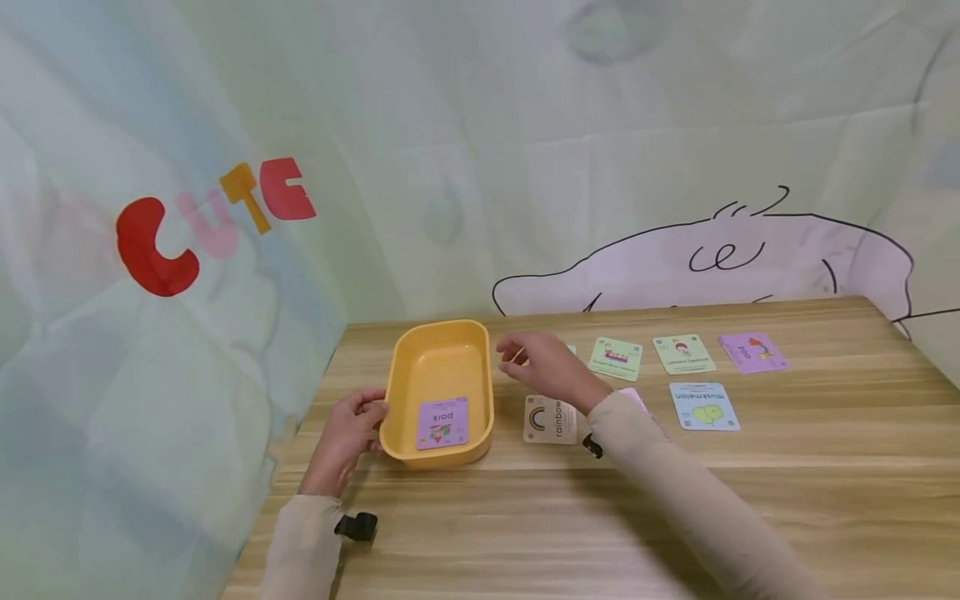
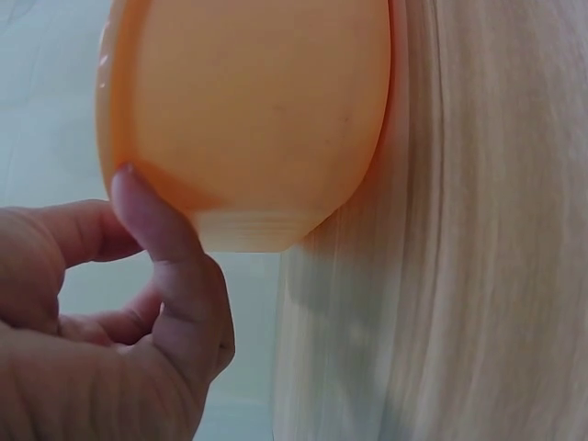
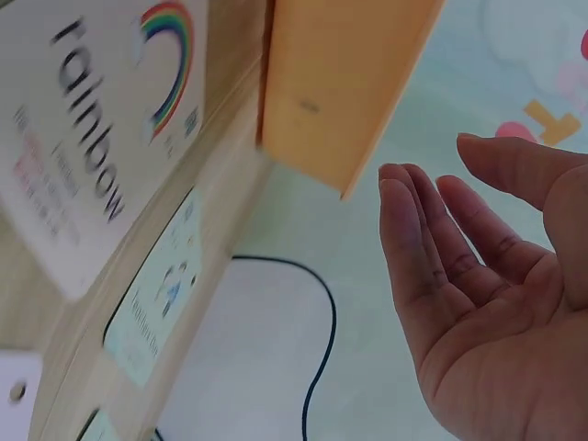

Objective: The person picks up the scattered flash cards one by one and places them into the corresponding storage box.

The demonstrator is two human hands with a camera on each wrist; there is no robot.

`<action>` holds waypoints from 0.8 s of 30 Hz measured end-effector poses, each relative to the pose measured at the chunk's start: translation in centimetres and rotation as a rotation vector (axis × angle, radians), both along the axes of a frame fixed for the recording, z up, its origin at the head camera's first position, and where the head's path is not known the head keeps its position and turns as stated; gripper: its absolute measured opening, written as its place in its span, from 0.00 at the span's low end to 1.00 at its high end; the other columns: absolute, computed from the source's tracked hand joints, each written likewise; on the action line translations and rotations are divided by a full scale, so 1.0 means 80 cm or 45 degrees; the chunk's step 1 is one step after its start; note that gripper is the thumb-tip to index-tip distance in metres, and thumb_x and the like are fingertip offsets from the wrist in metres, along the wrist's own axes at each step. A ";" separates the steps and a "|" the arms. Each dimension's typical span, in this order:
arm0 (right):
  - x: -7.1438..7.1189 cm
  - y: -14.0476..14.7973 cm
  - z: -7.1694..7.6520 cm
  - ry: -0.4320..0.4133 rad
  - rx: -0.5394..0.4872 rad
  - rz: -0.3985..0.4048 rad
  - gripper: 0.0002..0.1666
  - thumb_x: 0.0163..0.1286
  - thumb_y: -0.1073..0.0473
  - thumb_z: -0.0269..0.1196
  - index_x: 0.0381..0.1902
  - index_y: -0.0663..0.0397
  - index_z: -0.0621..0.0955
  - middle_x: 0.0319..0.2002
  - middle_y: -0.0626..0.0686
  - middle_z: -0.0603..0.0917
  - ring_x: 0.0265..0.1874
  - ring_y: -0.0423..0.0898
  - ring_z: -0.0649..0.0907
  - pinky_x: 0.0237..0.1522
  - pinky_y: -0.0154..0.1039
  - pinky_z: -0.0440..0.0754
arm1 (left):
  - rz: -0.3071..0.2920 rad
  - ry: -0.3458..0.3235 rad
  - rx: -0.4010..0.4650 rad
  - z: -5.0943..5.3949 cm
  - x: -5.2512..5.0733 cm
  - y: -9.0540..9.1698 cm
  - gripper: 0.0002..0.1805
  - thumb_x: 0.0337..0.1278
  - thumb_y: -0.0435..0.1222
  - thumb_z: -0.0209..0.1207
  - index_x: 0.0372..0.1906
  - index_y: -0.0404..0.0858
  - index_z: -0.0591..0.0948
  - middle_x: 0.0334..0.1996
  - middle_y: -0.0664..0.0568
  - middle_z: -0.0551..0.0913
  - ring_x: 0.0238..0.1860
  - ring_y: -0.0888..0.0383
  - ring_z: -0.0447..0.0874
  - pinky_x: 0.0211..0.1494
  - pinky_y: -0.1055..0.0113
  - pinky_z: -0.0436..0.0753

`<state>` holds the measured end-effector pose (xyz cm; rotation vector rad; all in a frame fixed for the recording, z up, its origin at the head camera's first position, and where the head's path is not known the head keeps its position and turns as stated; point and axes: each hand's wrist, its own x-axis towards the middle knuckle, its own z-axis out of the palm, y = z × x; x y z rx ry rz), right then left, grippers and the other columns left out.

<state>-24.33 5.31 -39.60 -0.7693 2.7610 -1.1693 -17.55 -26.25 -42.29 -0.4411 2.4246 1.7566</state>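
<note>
A yellow plastic tray (image 1: 452, 360) stands on the left of the table, with a purple "park" card (image 1: 442, 423) lying in its near end. My left hand (image 1: 345, 440) pinches the tray's left rim near the front corner; the left wrist view shows the thumb and a finger (image 2: 161, 216) at the rim. Just right of the tray, my right hand (image 1: 553, 371) hovers with loosely bent fingers, and the right wrist view shows nothing between them. Below that hand lies a brown "rainbow" card (image 1: 538, 423). The right hand and forearm partly hide a green card and a purple card.
Right of my right arm lie a green dragon boat card (image 1: 616, 358), a green lantern card (image 1: 684, 354), a purple "zoo" card (image 1: 753, 353) and a blue "muskmelon" card (image 1: 703, 407). A printed curtain (image 1: 420, 167) hangs behind and left of the wooden table (image 1: 825, 500).
</note>
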 end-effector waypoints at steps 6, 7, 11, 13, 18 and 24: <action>-0.004 0.043 0.001 0.006 0.013 -0.036 0.14 0.71 0.58 0.66 0.53 0.55 0.83 0.42 0.50 0.87 0.43 0.46 0.86 0.46 0.44 0.85 | 0.000 0.010 0.034 0.001 0.001 0.002 0.24 0.75 0.36 0.53 0.70 0.34 0.69 0.44 0.48 0.72 0.37 0.56 0.76 0.28 0.68 0.82; -0.004 0.051 0.002 -0.002 0.013 -0.046 0.14 0.71 0.58 0.66 0.53 0.55 0.83 0.42 0.51 0.87 0.43 0.47 0.86 0.46 0.45 0.85 | 0.001 0.011 0.035 0.001 0.001 0.002 0.24 0.75 0.35 0.53 0.70 0.34 0.69 0.44 0.48 0.71 0.36 0.56 0.75 0.28 0.68 0.82; -0.005 0.085 0.005 -0.025 0.033 -0.101 0.17 0.71 0.57 0.66 0.55 0.56 0.82 0.43 0.52 0.87 0.45 0.49 0.86 0.47 0.46 0.85 | -0.012 0.012 0.029 0.003 0.001 0.002 0.24 0.75 0.36 0.53 0.70 0.34 0.69 0.45 0.48 0.71 0.37 0.57 0.76 0.28 0.68 0.81; -0.005 0.102 0.005 -0.032 0.048 -0.140 0.18 0.71 0.57 0.67 0.56 0.56 0.82 0.44 0.53 0.87 0.45 0.50 0.86 0.47 0.47 0.85 | -0.019 0.014 0.022 0.004 0.001 0.002 0.23 0.76 0.36 0.52 0.70 0.35 0.69 0.45 0.47 0.71 0.38 0.56 0.76 0.28 0.68 0.82; -0.006 0.139 0.003 -0.051 0.084 -0.213 0.17 0.70 0.59 0.67 0.55 0.57 0.82 0.43 0.54 0.87 0.44 0.52 0.86 0.46 0.48 0.85 | -0.022 0.015 0.029 0.004 -0.001 0.000 0.22 0.76 0.35 0.52 0.69 0.35 0.69 0.46 0.47 0.72 0.38 0.55 0.77 0.29 0.67 0.82; -0.009 0.180 -0.004 -0.083 0.103 -0.267 0.20 0.69 0.59 0.67 0.56 0.60 0.81 0.44 0.56 0.86 0.45 0.54 0.86 0.47 0.50 0.84 | -0.014 0.007 0.007 0.003 0.000 0.003 0.22 0.75 0.35 0.52 0.69 0.35 0.70 0.46 0.46 0.73 0.40 0.54 0.77 0.29 0.68 0.82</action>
